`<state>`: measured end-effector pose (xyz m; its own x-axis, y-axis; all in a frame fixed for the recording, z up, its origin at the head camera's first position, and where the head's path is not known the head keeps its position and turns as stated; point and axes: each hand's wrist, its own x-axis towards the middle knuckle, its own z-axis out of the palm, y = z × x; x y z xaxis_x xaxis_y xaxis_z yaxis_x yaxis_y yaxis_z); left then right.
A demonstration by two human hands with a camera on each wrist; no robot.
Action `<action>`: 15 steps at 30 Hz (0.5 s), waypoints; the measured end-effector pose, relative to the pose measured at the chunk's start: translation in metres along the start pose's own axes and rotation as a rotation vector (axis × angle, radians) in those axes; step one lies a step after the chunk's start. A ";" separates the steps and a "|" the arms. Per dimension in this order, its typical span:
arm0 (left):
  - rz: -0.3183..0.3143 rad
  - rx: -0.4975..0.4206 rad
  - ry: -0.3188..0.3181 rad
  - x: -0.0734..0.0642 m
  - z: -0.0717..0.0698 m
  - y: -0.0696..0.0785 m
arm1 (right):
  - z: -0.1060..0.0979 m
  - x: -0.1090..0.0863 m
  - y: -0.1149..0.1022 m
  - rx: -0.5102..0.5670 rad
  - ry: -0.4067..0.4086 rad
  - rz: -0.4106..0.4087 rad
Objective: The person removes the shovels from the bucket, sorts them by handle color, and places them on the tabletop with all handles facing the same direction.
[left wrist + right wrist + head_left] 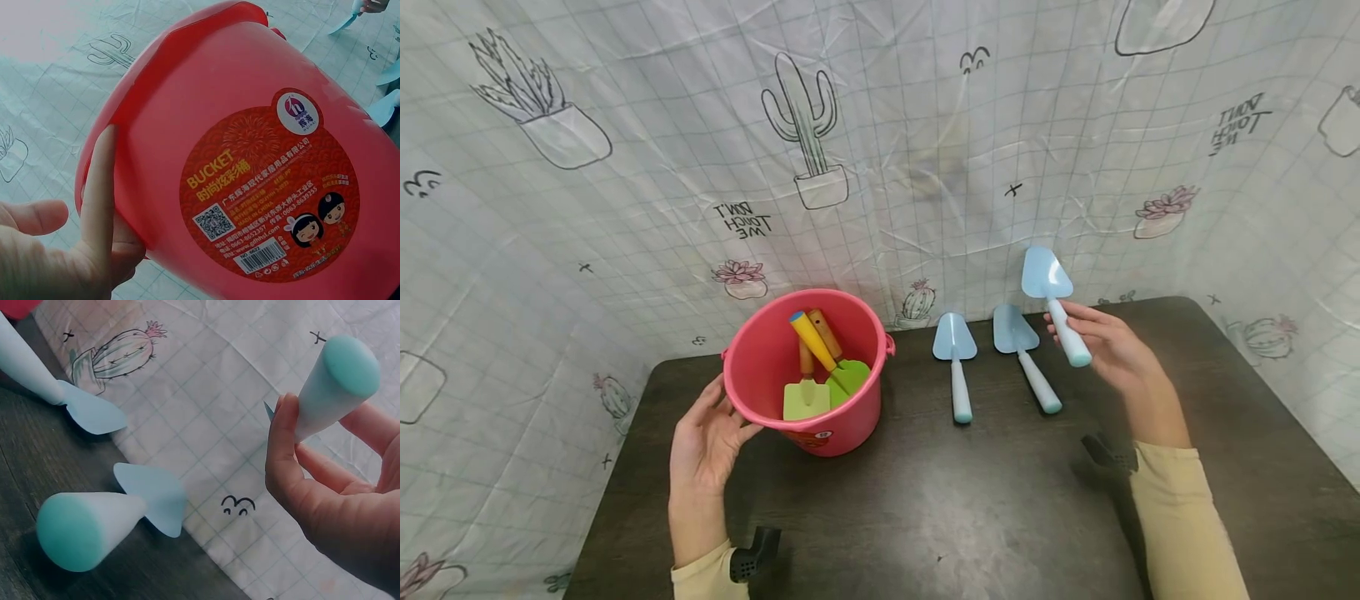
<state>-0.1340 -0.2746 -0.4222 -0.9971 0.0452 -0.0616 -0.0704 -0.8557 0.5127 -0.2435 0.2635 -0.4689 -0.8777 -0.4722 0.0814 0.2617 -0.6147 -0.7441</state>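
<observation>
A pink bucket (868,417) stands on the dark table. My left hand (707,442) touches its left side just below the rim, digits fairly straight; the left wrist view shows this hand (94,212) against the wall beside a red label (269,194). In the bucket lie a yellow-handled green shovel (812,335) and a pale green shovel (806,402). At the right, my right hand (1112,346) holds a light blue trowel (1047,273) above the table, its white handle (334,387) pinched between thumb and fingers. Two similar trowels, the left one (956,358) and the middle one (1026,354), lie on the table.
A white cloth (925,167) with cactus drawings hangs behind the table (925,517) and along its sides. Both sleeves carry a black wrist mount, such as the left one (756,554). An orange-brown handle (825,333) also sticks up inside the bucket.
</observation>
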 end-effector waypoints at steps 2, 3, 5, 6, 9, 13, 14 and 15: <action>-0.004 -0.025 -0.007 0.000 -0.001 0.001 | 0.000 -0.002 -0.002 0.000 0.004 -0.010; -0.008 -0.039 -0.014 0.000 -0.001 0.001 | 0.000 -0.003 -0.003 -0.006 0.007 -0.015; -0.012 -0.058 -0.025 0.000 -0.002 0.001 | 0.000 -0.004 -0.005 -0.005 0.010 -0.020; -0.015 -0.065 -0.030 0.000 -0.002 0.001 | 0.000 -0.005 -0.006 0.003 0.010 -0.019; -0.017 -0.062 -0.039 0.000 -0.003 0.001 | -0.001 -0.006 -0.008 0.015 0.007 -0.020; -0.010 -0.032 -0.029 0.000 -0.002 0.000 | -0.004 -0.009 -0.009 0.037 -0.012 -0.027; -0.008 -0.019 -0.024 0.001 -0.001 0.000 | -0.005 -0.009 -0.010 0.039 -0.014 -0.028; -0.007 -0.012 -0.022 0.000 -0.001 0.000 | -0.007 -0.010 -0.010 0.042 -0.013 -0.029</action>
<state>-0.1344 -0.2748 -0.4232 -0.9970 0.0625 -0.0461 -0.0772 -0.8613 0.5022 -0.2399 0.2786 -0.4665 -0.8799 -0.4617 0.1118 0.2528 -0.6543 -0.7127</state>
